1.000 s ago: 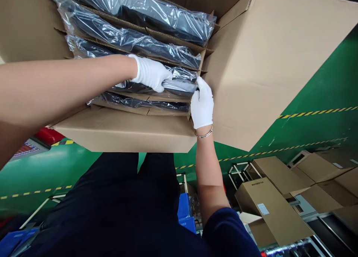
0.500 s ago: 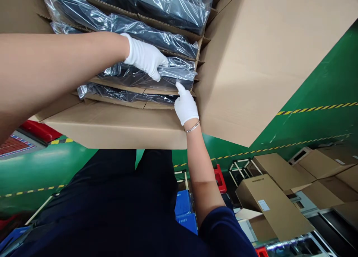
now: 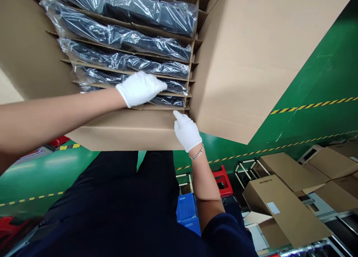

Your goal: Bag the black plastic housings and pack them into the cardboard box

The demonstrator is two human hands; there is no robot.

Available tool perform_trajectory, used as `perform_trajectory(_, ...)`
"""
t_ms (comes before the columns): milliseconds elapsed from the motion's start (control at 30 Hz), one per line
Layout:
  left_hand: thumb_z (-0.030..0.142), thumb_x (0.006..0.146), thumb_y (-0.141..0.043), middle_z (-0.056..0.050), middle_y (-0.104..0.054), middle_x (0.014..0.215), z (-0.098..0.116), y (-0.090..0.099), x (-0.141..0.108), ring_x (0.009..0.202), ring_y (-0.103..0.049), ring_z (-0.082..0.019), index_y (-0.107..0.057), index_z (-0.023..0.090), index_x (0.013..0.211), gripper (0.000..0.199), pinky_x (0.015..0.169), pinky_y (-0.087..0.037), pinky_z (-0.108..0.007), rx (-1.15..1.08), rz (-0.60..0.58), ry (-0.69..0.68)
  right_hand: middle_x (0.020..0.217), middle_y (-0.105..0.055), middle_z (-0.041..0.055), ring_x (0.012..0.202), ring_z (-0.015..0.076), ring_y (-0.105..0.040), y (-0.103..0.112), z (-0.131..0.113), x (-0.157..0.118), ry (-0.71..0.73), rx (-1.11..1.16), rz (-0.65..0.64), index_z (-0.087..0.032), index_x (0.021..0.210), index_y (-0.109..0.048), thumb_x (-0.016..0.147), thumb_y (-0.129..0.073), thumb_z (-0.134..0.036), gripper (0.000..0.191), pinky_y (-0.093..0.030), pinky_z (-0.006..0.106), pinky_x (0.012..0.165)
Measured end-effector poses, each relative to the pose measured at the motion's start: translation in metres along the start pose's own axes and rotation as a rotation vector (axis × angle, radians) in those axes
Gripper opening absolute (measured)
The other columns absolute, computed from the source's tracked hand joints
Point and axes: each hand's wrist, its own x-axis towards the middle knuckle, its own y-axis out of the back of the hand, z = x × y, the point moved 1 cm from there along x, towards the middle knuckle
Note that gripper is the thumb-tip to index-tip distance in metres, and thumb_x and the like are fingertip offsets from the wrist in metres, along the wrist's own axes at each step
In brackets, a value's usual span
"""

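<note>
Filling cardboard dividers (image 3: 162,31), plastic-wrapped dark items (image 3: 148,38) stand in rows.

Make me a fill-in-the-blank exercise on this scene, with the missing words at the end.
The left hand wears a ____ glove.
A bracelet circles the person's ____ wrist.
Between the bags in the open box stand dividers made of ____.
Apart from its striped lines, the floor is coloured ____.

Missing words: white; right; cardboard; green.
</note>
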Motion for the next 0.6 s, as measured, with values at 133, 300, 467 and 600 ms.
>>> perform_trajectory(133, 0.009, 0.096, -0.031, -0.023, -0.070, 0.102, 0.030, -0.030, -0.009, 0.094, -0.068, -0.032, -0.065, 0.009, 0.119, 0.041, 0.077, -0.047, -0.042, 0.018, -0.148, -0.037, 0.132, -0.066, 0.0117, 0.102, 0.0252, -0.069, -0.006, -0.003, 0.001, 0.034, -0.098, -0.009, -0.025, 0.152, -0.050, 0.104, -0.039, -0.021, 0.050, -0.055, 0.036, 0.088)
perform_trajectory(300, 0.004, 0.091, -0.027, -0.031, -0.069, 0.102, 0.039, -0.051, 0.019, 0.097, -0.070, -0.041, -0.060, 0.000, 0.122, 0.046, 0.076, -0.047, -0.046, -0.007, -0.223, 0.120, 0.130, -0.067, 0.0122, 0.103, 0.0249, -0.070, -0.004, -0.006, 0.008, 0.008, -0.085, 0.007, -0.023, 0.150, -0.053, 0.103, -0.042, -0.022, 0.048, -0.056, 0.036, 0.090)
perform_trajectory(467, 0.017, 0.090, -0.041, -0.027, -0.072, 0.099, 0.025, -0.040, 0.024, 0.090, -0.070, -0.040, -0.063, 0.006, 0.129, 0.046, 0.074, -0.047, -0.045, -0.035, -0.304, 0.112, 0.128, -0.070, 0.0122, 0.110, 0.0229, -0.069, -0.019, 0.007, 0.006, 0.061, 0.058, 0.229, -0.018, 0.142, -0.061, 0.103, -0.034, -0.014, 0.048, -0.055, 0.036, 0.098)
perform_trajectory(600, 0.035, 0.088, -0.055, -0.015, -0.075, 0.094, 0.004, -0.011, 0.019, 0.078, -0.067, -0.028, -0.066, 0.014, 0.126, 0.044, 0.069, -0.042, -0.034, -0.020, -0.364, 0.008, 0.126, -0.072, 0.0122, 0.113, 0.0183, -0.068, -0.035, 0.021, 0.003, 0.168, 0.190, 0.402, -0.014, 0.135, -0.065, 0.100, -0.032, -0.008, 0.049, -0.054, 0.032, 0.102)
